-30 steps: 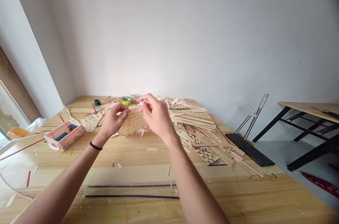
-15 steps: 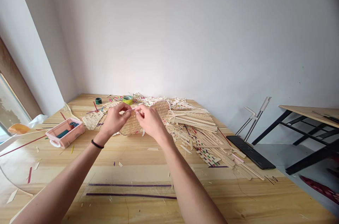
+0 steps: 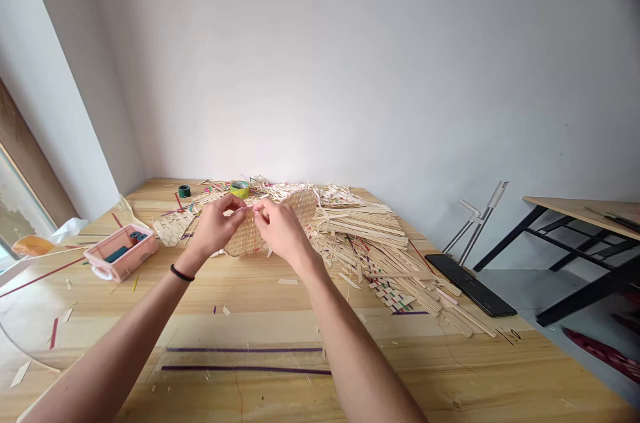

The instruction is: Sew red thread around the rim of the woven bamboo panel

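Observation:
My left hand (image 3: 220,223), with a black band on its wrist, is closed in a pinch. My right hand (image 3: 277,223) is also closed, its thumb and forefinger together. The fingertips of both nearly meet at the upper edge of a woven bamboo piece (image 3: 243,239). What lies between them is too small to make out; a faint pinkish bit shows there. The woven piece curves up behind my hands, and they cover part of it. A heap of pale bamboo strips (image 3: 370,229) lies to the right of my right hand.
A pink plastic basket (image 3: 125,269) holding spools stands left. Behind are yellow tape (image 3: 239,189) and a dark green roll (image 3: 185,191). Two purple strips (image 3: 245,369) lie in front. A woven scrap with coloured strips (image 3: 390,293) and a black flat base (image 3: 470,284) are right.
Both hands keep their pinch in nearly the same place at the woven piece. The view has shifted very slightly; nothing else has visibly moved.

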A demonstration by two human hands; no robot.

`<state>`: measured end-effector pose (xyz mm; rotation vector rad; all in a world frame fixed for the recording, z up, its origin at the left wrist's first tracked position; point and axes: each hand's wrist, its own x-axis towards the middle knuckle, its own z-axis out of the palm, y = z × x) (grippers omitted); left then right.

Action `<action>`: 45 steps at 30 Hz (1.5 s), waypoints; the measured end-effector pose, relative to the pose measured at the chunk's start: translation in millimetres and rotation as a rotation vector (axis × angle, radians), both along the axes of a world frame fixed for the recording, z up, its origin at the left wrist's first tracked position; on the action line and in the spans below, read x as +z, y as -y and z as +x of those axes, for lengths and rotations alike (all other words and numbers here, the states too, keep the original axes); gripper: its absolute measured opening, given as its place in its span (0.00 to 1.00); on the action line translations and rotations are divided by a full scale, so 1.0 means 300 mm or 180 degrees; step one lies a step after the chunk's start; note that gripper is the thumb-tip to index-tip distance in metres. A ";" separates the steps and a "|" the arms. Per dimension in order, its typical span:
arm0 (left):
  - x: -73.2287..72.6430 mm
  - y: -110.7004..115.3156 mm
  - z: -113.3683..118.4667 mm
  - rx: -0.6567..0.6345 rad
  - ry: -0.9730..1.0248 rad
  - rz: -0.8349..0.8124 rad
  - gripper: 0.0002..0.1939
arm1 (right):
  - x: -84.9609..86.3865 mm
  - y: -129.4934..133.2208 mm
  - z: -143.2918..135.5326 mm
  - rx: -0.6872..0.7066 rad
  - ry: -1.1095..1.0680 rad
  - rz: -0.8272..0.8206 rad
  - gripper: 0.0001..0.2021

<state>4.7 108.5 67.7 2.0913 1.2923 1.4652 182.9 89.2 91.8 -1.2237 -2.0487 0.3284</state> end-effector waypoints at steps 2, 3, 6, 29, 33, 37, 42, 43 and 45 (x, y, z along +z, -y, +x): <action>-0.001 0.000 0.000 -0.0012 0.0006 -0.0010 0.10 | -0.001 -0.003 -0.002 -0.0015 0.0019 -0.0008 0.08; -0.001 0.000 0.000 -0.0020 0.0010 -0.0016 0.10 | -0.002 -0.004 -0.003 -0.0031 0.0029 -0.0014 0.08; -0.005 -0.005 -0.001 -0.0037 0.0037 -0.0033 0.10 | -0.005 -0.005 -0.009 -0.0084 0.0057 -0.0030 0.08; 0.007 0.028 0.026 -0.0271 -0.0108 0.0207 0.10 | -0.008 -0.017 0.025 -0.0283 -0.0247 0.0400 0.07; 0.012 0.033 0.027 -0.0263 -0.0162 0.0259 0.11 | -0.020 -0.037 0.030 -0.0125 -0.0558 0.0385 0.05; 0.013 0.036 0.033 -0.0266 -0.0166 0.0262 0.11 | -0.022 -0.046 0.029 0.0011 -0.0959 0.0553 0.04; 0.009 0.033 0.037 -0.0260 -0.0161 0.0214 0.11 | -0.001 -0.033 0.025 -0.0055 -0.1427 0.0962 0.06; 0.009 0.031 0.035 -0.0245 -0.0153 0.0200 0.11 | 0.006 -0.027 0.026 -0.0080 -0.1622 0.1071 0.06; 0.007 0.027 0.031 -0.0207 -0.0137 0.0170 0.11 | 0.019 -0.014 0.030 -0.0005 -0.2080 0.1118 0.08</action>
